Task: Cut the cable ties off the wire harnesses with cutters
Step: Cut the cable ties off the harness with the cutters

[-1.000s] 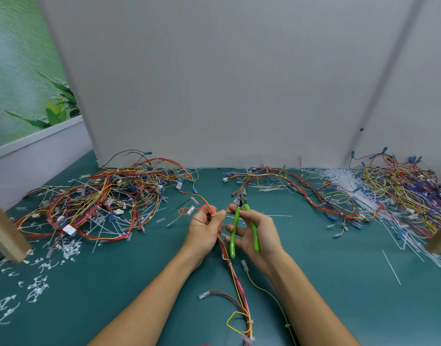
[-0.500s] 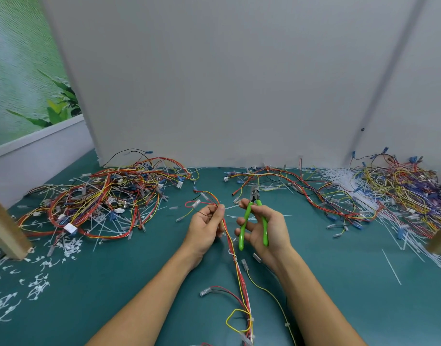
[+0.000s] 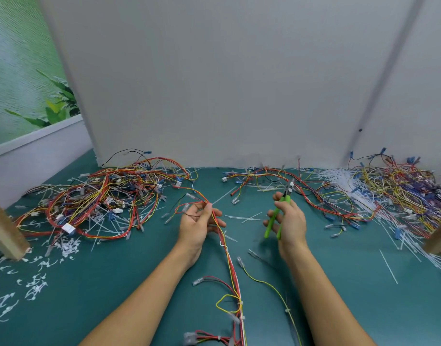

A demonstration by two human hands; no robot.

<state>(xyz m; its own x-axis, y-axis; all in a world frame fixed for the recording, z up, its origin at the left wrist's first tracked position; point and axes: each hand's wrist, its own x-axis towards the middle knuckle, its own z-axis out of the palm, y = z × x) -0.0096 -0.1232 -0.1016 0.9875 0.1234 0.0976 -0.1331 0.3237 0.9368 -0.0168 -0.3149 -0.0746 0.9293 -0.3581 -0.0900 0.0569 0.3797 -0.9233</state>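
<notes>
My left hand pinches a red-and-yellow wire harness that runs from my fingers down toward the near edge of the green table. Small white cable ties wrap the harness lower down. My right hand grips green-handled cutters, their jaws pointing up and away, well to the right of the harness. A gap of bare table separates the two hands.
A big tangle of harnesses lies at the left, another harness at centre back, and a dense pile at the right. Cut white tie scraps litter the near left. Wooden posts stand at both sides; a grey wall closes the back.
My right hand has carried the cutters rightward, away from the harness. My left hand has stayed put, still pinching the wires, which now hang a little farther left.
</notes>
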